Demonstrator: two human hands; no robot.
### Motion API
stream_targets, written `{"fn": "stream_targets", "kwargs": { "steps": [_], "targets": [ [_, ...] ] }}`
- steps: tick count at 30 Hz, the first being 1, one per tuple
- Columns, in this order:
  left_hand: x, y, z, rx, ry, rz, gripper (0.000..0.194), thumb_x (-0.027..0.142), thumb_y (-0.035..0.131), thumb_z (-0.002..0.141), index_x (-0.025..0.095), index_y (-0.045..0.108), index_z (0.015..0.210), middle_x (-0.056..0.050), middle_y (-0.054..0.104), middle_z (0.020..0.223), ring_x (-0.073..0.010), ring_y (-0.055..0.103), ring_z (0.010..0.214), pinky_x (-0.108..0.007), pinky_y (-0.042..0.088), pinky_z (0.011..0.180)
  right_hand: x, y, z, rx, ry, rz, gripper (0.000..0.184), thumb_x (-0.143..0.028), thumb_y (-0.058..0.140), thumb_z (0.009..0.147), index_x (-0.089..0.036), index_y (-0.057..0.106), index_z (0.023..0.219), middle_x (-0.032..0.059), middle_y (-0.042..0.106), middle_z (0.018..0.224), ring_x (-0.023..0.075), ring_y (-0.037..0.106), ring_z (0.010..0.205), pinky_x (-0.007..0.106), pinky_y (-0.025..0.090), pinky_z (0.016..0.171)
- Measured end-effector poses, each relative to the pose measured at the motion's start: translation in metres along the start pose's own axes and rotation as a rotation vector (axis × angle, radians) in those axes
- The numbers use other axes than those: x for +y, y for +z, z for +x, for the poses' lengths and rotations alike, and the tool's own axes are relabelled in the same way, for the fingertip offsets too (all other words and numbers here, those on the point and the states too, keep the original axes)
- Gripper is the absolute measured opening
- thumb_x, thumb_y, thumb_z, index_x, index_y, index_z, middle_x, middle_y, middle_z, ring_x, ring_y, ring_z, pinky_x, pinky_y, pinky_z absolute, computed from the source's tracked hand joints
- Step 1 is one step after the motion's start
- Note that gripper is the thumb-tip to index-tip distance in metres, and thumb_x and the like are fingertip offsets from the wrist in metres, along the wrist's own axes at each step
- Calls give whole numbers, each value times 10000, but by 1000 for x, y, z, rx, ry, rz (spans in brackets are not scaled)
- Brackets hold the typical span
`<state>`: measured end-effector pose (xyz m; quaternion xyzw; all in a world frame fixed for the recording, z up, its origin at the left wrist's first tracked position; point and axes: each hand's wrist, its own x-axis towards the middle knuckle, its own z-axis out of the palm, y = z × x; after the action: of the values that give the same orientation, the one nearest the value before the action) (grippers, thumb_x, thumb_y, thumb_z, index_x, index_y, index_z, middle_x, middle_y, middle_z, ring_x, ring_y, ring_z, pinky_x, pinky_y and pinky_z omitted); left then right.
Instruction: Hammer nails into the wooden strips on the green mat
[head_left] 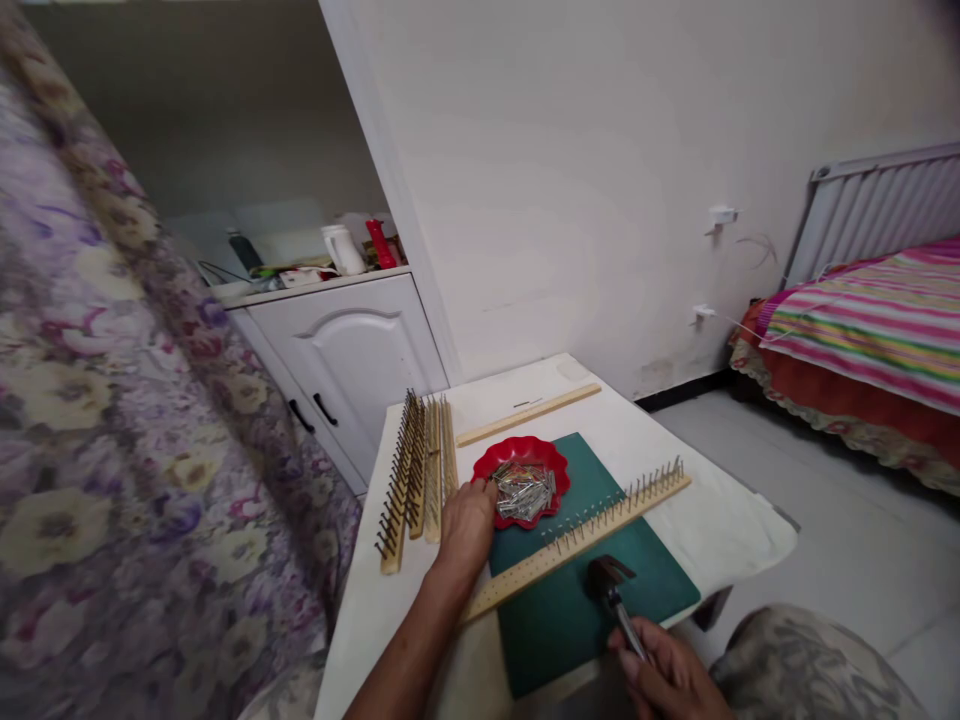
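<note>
My left hand (470,515) reaches to the left side of a scalloped red bowl (559,468) full of loose nails (525,490). Its fingers are bent together at the rim; what they hold, if anything, is hidden. A hammer (611,582) is in my right hand (664,672), fingers wrapped round its handle, its head low over the green mat (559,645). Between the hands a wooden strip (517,578) lies slantwise across the mat. Nails stand upright along its right part, and small holes or marks dot its left part.
Several wooden strips (409,480) bristling with nails lie at the left of the white table (360,640). A bare strip (529,415) lies behind the bowl. A floral curtain (172,420) hangs at left, a cabinet (352,360) stands behind, and a bed (870,320) is at right.
</note>
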<state>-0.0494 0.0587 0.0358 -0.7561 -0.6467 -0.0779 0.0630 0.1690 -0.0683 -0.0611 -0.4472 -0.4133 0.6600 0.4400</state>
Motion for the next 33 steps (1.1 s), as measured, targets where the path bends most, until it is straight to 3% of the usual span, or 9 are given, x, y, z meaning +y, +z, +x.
{"fn": "stream_targets", "kwargs": {
  "steps": [3, 7, 11, 14, 17, 22, 26, 29, 33],
  "targets": [
    [7, -3, -32, 54, 33, -258, 169, 175, 386, 842, 195, 547, 791, -41, 595, 796, -172, 541, 752, -260, 370, 689, -13, 3, 3, 14, -90, -18, 428, -576, 607, 679, -190, 488, 822, -97, 435, 425, 34, 261, 291, 148, 157, 304],
    [37, 3, -82, -29, 165, -727, 113, 195, 410, 834, 194, 502, 768, -5, 561, 752, -132, 512, 695, -213, 371, 624, -37, 9, 14, 73, -183, -68, 313, -463, 584, 759, -195, 473, 874, -79, 533, 515, 31, 299, 279, 147, 207, 294],
    [64, 8, -109, -44, 181, -859, 115, 169, 430, 814, 183, 498, 723, -5, 523, 714, -125, 479, 670, -215, 359, 611, -52, 11, 24, 48, -224, -141, 239, -400, 577, 774, -192, 485, 847, -84, 533, 503, 42, 339, 285, 150, 238, 292],
    [71, 9, -112, -22, 147, -877, 116, 173, 448, 801, 181, 511, 703, -10, 517, 705, -128, 475, 664, -223, 357, 608, -50, 9, 25, 25, -229, -152, 216, -340, 637, 732, -183, 506, 801, -88, 501, 501, 51, 392, 349, 151, 285, 337],
    [75, 16, -109, -21, 94, -936, 81, 183, 486, 774, 180, 535, 709, -6, 522, 693, -124, 479, 648, -221, 362, 591, -42, 6, 20, 0, -201, -123, 238, -363, 627, 733, -186, 490, 813, -106, 458, 488, 35, 333, 310, 151, 249, 315],
    [89, 37, -105, -162, -111, -1345, 100, 271, 552, 739, 175, 525, 738, 49, 484, 538, -86, 465, 486, -195, 367, 492, -29, 2, 14, 24, -184, -31, 295, -419, 621, 737, -187, 470, 838, -126, 399, 470, 16, 279, 280, 143, 200, 303],
    [96, 42, -101, -184, -194, -1553, 179, 325, 602, 711, 154, 549, 713, 21, 561, 553, -101, 524, 528, -210, 411, 538, -27, 4, 16, 66, -185, 30, 332, -439, 654, 713, -186, 488, 849, -103, 456, 514, 15, 297, 290, 138, 217, 292],
    [92, 40, -100, -163, -181, -1564, 183, 327, 596, 721, 146, 571, 714, 1, 597, 586, -117, 549, 567, -221, 426, 565, -29, 8, 18, 66, -157, 35, 336, -455, 645, 716, -181, 502, 847, -82, 505, 523, 25, 324, 296, 138, 233, 286],
    [75, 37, -96, -45, -161, -1322, 156, 310, 548, 763, 160, 583, 738, 4, 601, 635, -121, 550, 612, -219, 420, 601, -32, 7, 19, 81, -156, 10, 306, -461, 585, 767, -177, 505, 845, -72, 532, 519, 21, 324, 282, 136, 222, 288]
  ]
}}
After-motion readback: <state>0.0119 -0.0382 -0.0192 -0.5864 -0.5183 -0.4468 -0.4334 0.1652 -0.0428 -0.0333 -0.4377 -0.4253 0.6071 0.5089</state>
